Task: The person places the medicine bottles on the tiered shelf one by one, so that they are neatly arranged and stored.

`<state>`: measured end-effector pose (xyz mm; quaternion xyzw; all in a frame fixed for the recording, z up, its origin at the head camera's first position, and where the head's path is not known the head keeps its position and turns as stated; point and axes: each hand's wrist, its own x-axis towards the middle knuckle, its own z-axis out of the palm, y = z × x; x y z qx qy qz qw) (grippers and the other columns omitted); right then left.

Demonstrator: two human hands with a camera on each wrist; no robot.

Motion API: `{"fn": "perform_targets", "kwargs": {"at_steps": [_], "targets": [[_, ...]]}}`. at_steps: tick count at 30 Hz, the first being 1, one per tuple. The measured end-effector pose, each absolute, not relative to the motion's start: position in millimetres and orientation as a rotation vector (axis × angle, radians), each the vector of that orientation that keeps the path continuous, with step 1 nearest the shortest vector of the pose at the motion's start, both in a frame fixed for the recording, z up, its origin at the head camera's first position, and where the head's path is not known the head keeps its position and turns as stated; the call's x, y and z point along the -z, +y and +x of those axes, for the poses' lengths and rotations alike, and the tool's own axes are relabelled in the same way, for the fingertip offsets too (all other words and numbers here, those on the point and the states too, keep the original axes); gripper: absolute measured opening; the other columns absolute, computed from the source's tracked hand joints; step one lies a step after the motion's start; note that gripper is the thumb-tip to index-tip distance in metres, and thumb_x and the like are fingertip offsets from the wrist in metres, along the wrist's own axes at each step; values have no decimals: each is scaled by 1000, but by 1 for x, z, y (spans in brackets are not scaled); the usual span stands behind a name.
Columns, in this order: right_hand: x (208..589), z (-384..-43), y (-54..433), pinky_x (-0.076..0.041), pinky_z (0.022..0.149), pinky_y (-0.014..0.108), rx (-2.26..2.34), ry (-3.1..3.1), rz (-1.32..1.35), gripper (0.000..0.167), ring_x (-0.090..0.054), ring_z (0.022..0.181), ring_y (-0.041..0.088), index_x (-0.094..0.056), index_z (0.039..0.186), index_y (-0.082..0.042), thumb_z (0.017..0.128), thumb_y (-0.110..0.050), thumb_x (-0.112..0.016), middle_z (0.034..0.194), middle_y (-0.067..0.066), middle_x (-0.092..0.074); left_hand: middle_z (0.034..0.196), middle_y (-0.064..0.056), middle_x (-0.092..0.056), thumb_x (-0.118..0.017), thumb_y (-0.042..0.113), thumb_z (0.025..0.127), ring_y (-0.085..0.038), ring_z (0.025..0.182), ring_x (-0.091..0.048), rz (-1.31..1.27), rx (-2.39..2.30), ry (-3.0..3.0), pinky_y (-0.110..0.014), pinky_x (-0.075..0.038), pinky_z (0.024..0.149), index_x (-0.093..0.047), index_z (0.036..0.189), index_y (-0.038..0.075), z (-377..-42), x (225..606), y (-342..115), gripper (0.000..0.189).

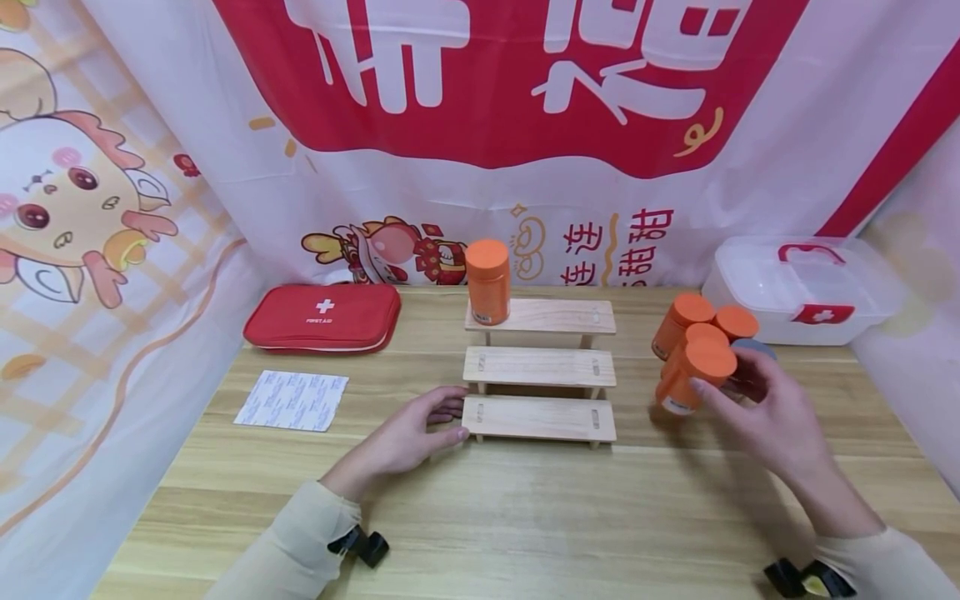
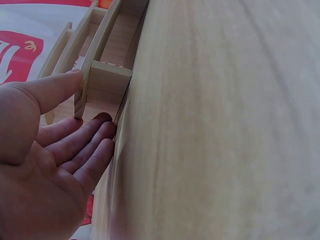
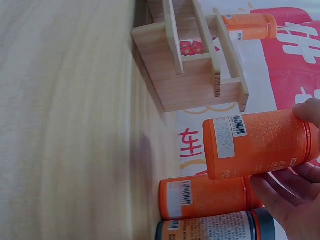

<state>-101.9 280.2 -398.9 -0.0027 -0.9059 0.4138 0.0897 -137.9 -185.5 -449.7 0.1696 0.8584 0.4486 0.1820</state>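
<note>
My right hand [image 1: 780, 412] grips an orange bottle [image 1: 681, 390] near its orange cap. In the right wrist view the bottle [image 3: 250, 142] is off the table, its label and barcode showing. Close behind it stand several more orange-capped bottles [image 1: 684, 317] and one bottle with a blue-grey cap [image 3: 215, 227]. A three-step wooden rack [image 1: 538, 417] stands mid-table. My left hand [image 1: 412, 433] pinches the left end of its lowest step, thumb above and index finger below, other fingers extended in the left wrist view. Another orange bottle [image 1: 489, 287] stands upright on the left of the top step.
At the back right is a clear white box [image 1: 795, 312] with a red handle and latch. A red first-aid pouch [image 1: 322, 318] lies at the back left, with a printed white packet [image 1: 292, 400] in front. A printed cloth [image 1: 420, 183] hangs behind the table.
</note>
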Motion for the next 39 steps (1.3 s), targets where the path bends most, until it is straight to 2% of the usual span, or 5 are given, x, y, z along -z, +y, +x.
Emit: {"fn": "perform_targets", "kwargs": {"at_steps": [4, 7, 15, 27, 39], "targets": [[394, -104, 280, -44, 85, -7, -1231, -2632, 28, 63, -54, 105, -10, -53, 150, 1, 99, -22, -81, 141, 26, -63, 151, -13, -64, -74, 23, 104, -35, 140, -62, 486, -1264, 2424, -55, -49, 122, -51, 158, 8, -138, 450, -185, 60], [390, -106, 278, -44, 85, -7, -1224, -2605, 26, 63, -51, 103, -16, -53, 149, 1, 98, -22, -82, 140, 27, -63, 152, -15, -63, -73, 23, 105, -36, 140, -62, 500, -1267, 2420, -56, -49, 122, -50, 158, 7, -138, 450, -185, 60], [378, -114, 273, -44, 87, -6, -1213, -2569, 40, 64, -53, 103, -17, -53, 151, 0, 99, -24, -81, 142, 25, -63, 151, -13, -63, -74, 24, 104, -35, 140, -62, 480, -1264, 2421, -55, -50, 122, -51, 158, 8, -138, 450, -185, 60], [357, -126, 261, -42, 85, -4, -1192, -2566, 13, 68, -51, 112, -1, -50, 156, -7, 100, -33, -78, 146, 20, -62, 151, -12, -64, -74, 23, 104, -34, 140, -62, 466, -1254, 2426, -54, -50, 122, -51, 158, 9, -138, 449, -185, 60], [345, -140, 241, -46, 86, -2, -1279, -2528, 28, 68, -55, 115, 8, -48, 159, -12, 102, -37, -76, 147, 13, -61, 150, -12, -64, -74, 23, 104, -34, 140, -62, 475, -1259, 2425, -54, -50, 122, -51, 158, 8, -137, 449, -184, 60]]}}
